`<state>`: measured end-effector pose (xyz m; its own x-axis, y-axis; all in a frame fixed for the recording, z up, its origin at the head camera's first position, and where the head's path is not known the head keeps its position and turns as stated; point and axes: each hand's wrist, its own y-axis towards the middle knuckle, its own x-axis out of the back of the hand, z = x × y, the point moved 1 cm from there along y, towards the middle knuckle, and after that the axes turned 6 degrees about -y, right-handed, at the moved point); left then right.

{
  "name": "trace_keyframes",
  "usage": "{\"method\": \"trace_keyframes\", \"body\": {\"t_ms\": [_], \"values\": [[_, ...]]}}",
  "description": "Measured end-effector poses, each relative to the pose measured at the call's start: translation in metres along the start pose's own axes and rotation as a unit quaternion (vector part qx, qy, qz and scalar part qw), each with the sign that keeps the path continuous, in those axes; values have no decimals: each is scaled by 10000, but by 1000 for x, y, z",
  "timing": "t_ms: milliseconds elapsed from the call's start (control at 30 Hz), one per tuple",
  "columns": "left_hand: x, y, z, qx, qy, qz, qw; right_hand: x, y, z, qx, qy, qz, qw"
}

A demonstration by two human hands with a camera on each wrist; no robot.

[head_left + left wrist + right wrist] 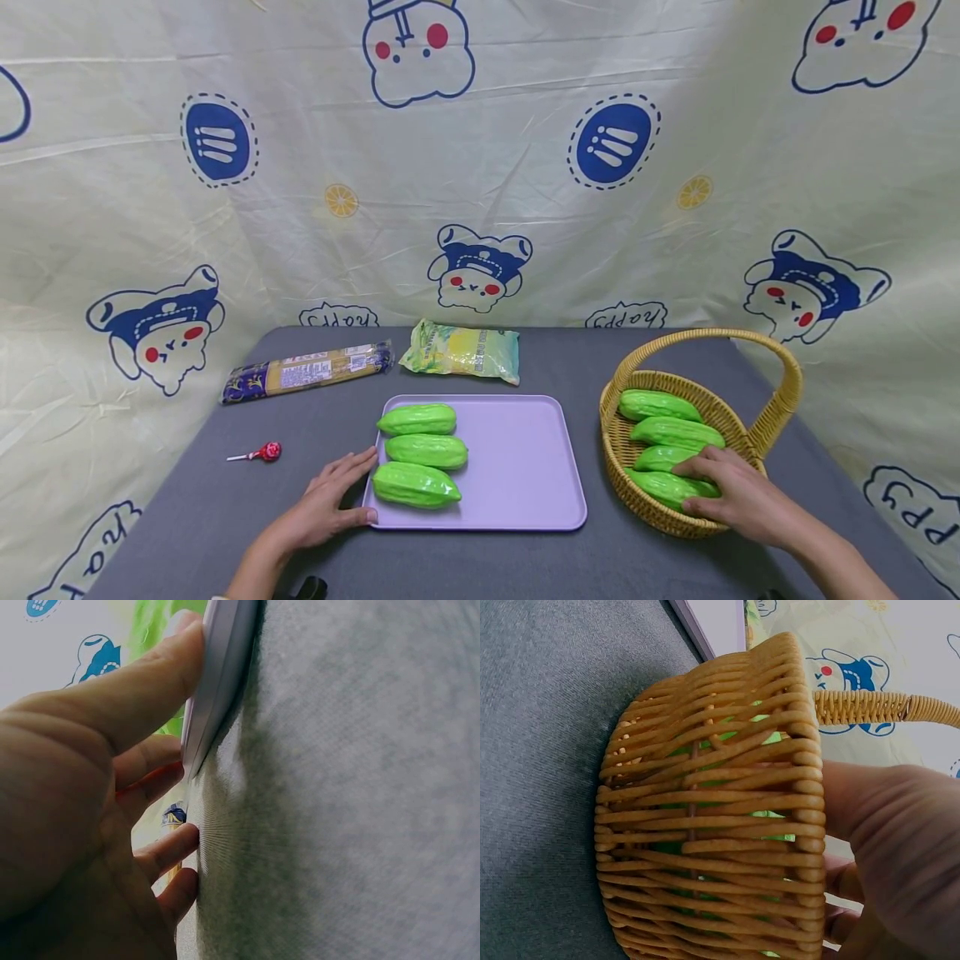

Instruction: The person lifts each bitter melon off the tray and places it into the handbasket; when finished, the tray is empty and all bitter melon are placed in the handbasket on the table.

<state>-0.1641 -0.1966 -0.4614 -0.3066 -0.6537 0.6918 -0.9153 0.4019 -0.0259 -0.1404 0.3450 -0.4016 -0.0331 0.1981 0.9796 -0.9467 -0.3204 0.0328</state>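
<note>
My left hand [327, 500] lies at the left edge of a lilac tray [517, 467]. Its thumb and fingertips touch the rim, and the fingers are fairly straight. Three ridged green bitter melons sit in a column on the tray's left side; the nearest bitter melon [416, 486] is close to the thumb. On the right, my right hand [731, 492] reaches into a wicker basket [626, 483] and grips the front bitter melon [663, 486] between thumb and fingers. Several bitter melons are in the basket. In the right wrist view, the basket wall [727, 825] mostly hides the grip.
A pack of noodles [315, 369] and a green-yellow packet [465, 352] lie behind the tray. To the left is a red lollipop [268, 452]. The basket's tall handle [705, 335] arches over its opening. A printed cloth [480, 167] hangs behind the grey table.
</note>
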Motion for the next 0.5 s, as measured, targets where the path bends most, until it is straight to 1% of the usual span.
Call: {"method": "trace_keyframes", "body": {"t_ms": [333,500], "values": [[0,0,0,-21,-18,1,10000,1,-3,-7,222,-36,13,9997],[0,-1,-1,-23,-19,-1,10000,3,-4,-9,200,-12,108,9997]]}}
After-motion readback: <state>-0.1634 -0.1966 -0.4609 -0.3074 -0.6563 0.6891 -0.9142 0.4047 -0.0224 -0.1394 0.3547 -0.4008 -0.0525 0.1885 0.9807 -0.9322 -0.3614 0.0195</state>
